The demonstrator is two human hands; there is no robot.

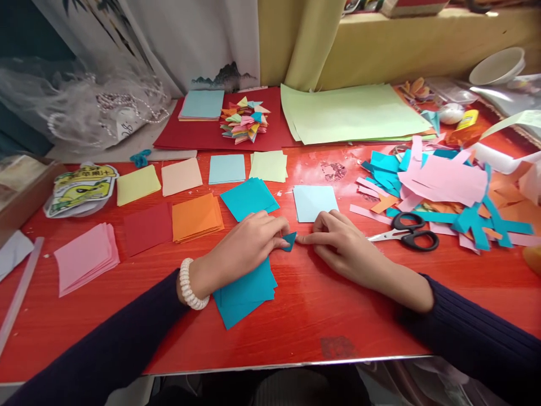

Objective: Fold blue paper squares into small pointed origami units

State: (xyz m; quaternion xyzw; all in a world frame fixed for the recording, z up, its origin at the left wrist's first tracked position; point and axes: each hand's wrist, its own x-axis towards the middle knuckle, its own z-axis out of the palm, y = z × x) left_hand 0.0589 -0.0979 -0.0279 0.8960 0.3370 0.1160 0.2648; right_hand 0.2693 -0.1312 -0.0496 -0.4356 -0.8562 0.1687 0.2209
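Note:
My left hand (pixel 257 239) pinches a small folded teal paper piece (pixel 289 242) between thumb and fingers at the middle of the table. Just right of it is my right hand (pixel 338 239), its index finger stretched out beside the piece and its other fingers curled; nothing shows in it. Teal paper squares (pixel 247 290) lie partly under my left hand, and another teal stack (pixel 249 199) lies beyond it. A pale blue square stack (pixel 315 203) sits just beyond my right hand.
Black-handled scissors (pixel 408 231) and a heap of paper scraps (pixel 448 180) lie right. Orange (pixel 196 217), red (pixel 147 228) and pink squares (pixel 87 256) lie left. A folded multicoloured paper piece (pixel 244 120) rests on red sheets (pixel 186 132) at the back.

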